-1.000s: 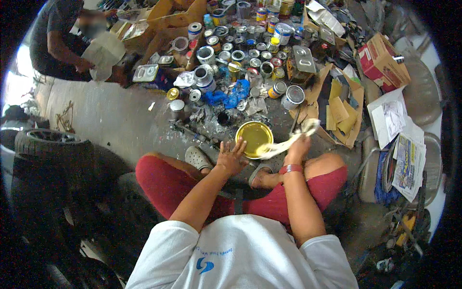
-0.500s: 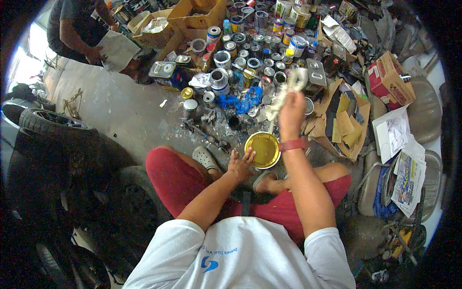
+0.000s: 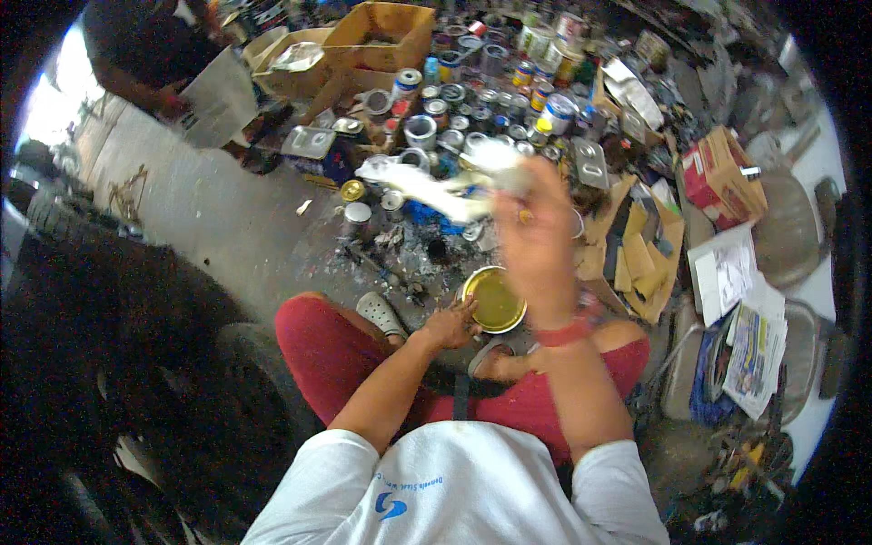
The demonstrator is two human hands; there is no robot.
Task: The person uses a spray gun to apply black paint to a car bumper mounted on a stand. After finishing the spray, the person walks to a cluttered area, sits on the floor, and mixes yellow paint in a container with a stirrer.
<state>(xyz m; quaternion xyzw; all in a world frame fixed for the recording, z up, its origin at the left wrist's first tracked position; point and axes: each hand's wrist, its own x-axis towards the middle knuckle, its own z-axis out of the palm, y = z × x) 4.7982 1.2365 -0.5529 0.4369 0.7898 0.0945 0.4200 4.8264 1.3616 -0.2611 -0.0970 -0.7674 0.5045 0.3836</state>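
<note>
In front of my shins is a round gold-topped tin (image 3: 498, 303) with a pale rim, standing between my feet. My left hand (image 3: 451, 325) grips its left edge, fingertips lying over the rim. Above and to the right of it, my right hand (image 3: 536, 241) is raised and smeared by motion. A long whitish rag (image 3: 431, 193) is in its grasp, flung out to the left over the paint cans and badly blurred. The right hand's fingers are partly lost in the blur.
Many used paint cans (image 3: 421, 133) crowd the floor ahead. A flat carton (image 3: 643, 250) with sandpaper-like pieces lies to the right, near chairs with newspapers (image 3: 756, 350). Tyres (image 3: 68, 213) stand left. At far left, another person (image 3: 145, 54) holds a paper sheet (image 3: 220, 100).
The whitish rag has swung from above my right hand out to the left. My right hand has come lower and nearer. My left hand stays at the tin's edge.
</note>
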